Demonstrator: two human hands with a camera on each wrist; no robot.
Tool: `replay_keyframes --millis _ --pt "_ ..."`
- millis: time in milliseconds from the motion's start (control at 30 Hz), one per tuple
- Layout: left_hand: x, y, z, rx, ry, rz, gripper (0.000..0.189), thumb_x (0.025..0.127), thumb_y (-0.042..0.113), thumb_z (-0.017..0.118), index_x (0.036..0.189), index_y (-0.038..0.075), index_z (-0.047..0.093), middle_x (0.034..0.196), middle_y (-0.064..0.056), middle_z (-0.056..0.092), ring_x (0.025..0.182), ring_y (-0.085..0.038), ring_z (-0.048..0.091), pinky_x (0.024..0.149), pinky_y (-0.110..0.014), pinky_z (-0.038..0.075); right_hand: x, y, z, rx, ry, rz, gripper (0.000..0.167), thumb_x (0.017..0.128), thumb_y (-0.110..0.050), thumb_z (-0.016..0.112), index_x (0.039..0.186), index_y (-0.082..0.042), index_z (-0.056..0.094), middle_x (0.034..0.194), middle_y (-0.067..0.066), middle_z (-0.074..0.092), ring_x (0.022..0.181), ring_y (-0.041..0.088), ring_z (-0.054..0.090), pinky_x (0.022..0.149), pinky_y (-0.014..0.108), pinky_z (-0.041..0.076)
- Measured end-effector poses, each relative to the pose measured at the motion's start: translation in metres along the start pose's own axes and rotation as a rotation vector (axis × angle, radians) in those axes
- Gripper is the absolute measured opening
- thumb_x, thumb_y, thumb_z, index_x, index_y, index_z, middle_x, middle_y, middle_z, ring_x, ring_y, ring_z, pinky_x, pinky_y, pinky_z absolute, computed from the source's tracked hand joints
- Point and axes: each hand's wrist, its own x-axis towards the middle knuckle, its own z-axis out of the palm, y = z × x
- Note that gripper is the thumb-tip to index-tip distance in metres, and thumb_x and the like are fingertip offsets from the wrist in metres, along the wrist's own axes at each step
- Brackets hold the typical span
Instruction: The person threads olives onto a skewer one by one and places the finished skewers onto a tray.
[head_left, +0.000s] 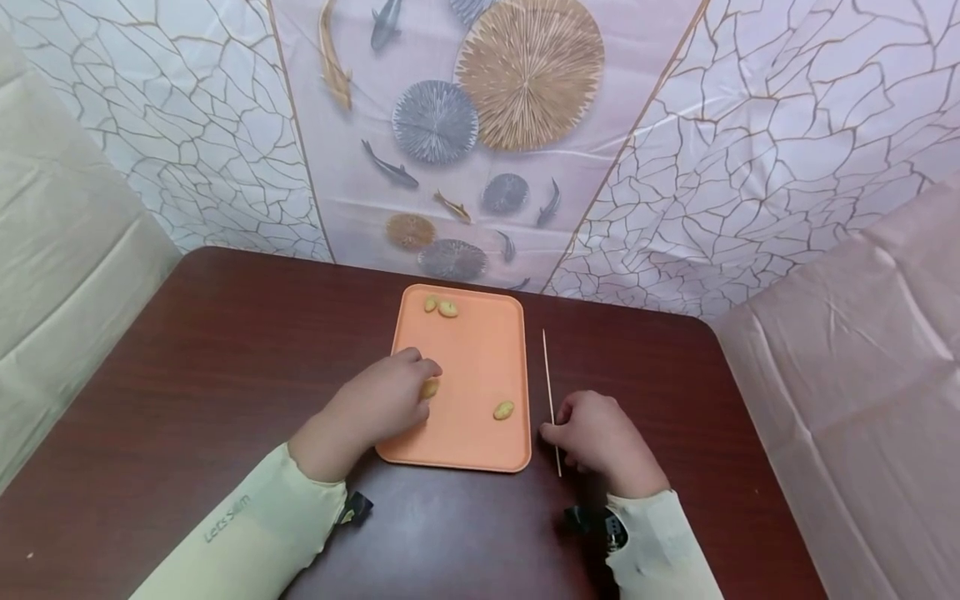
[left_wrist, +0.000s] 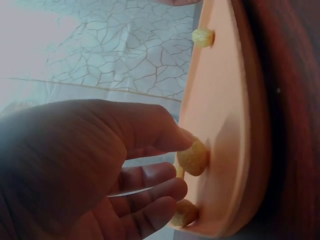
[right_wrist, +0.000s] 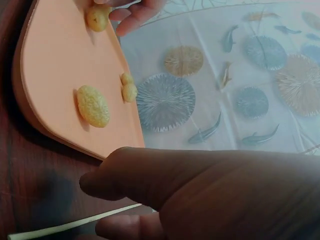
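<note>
My left hand (head_left: pixel 386 396) reaches over the left side of an orange tray (head_left: pixel 472 350). Its thumb and index finger pinch a small yellow puffed ball (left_wrist: pixel 194 157) that sits on the tray, while the other fingers curl loosely. A bumpy, egg-shaped puffed ball (right_wrist: pixel 93 106) lies near the tray's right front corner. Two more puffed balls (head_left: pixel 447 309) are by the back left corner. Right of the tray, my right hand (head_left: pixel 598 433) hovers around a thin wooden stick (head_left: pixel 547 367); the stick runs between thumb and fingers, with a gap at the thumb tip.
The dark red-brown table (head_left: pixel 262 333) lies under everything. Behind it hangs a patterned cloth (head_left: pixel 435 200) with fish and round leaves. A pale cloth side (head_left: pixel 885 375) borders the table on the right. The tray has a low raised rim.
</note>
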Motion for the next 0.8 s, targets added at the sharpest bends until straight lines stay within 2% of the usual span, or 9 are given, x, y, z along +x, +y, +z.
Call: replay_keyframes --millis 133,300,433,800 --pt "0.002 0.000 0.006 0.017 0.005 0.009 0.028 0.097 0.008 0.075 0.125 0.008 0.077 0.104 -0.007 0.064 0.083 -0.020 0.058 0.078 -0.038 0.057 0.001 0.001 0.003 -0.010 -0.010 -0.006 0.021 0.097 -0.024 0.080 0.083 -0.013 0.068 0.062 0.006 0.070 0.049 0.021 0.065 0.052 0.034 0.055" --pt "0.004 -0.002 0.009 0.013 0.021 0.024 0.013 0.096 0.002 0.071 0.104 0.012 0.073 0.093 -0.004 0.057 0.080 -0.021 0.052 0.073 -0.035 0.049 0.003 0.003 0.004 -0.004 -0.010 0.004 0.020 0.097 -0.021 0.078 0.080 -0.013 0.069 0.062 0.007 0.070 0.049 0.022 0.066 0.052 0.034 0.056" --pt "0.004 -0.003 0.009 0.003 0.030 0.036 0.018 0.097 -0.002 0.068 0.092 0.015 0.066 0.089 -0.003 0.054 0.078 -0.022 0.049 0.071 -0.034 0.043 0.004 0.005 0.003 0.009 0.001 0.011 0.018 0.096 -0.018 0.076 0.081 -0.013 0.069 0.063 0.007 0.071 0.051 0.022 0.067 0.052 0.034 0.057" --pt "0.007 -0.005 0.013 -0.004 0.022 0.023 0.017 0.101 0.001 0.070 0.092 0.015 0.068 0.087 -0.002 0.054 0.080 -0.020 0.049 0.072 -0.033 0.045 0.010 0.014 0.004 0.071 0.013 0.017 0.017 0.093 -0.015 0.072 0.077 -0.012 0.070 0.062 0.006 0.072 0.051 0.021 0.069 0.055 0.034 0.059"
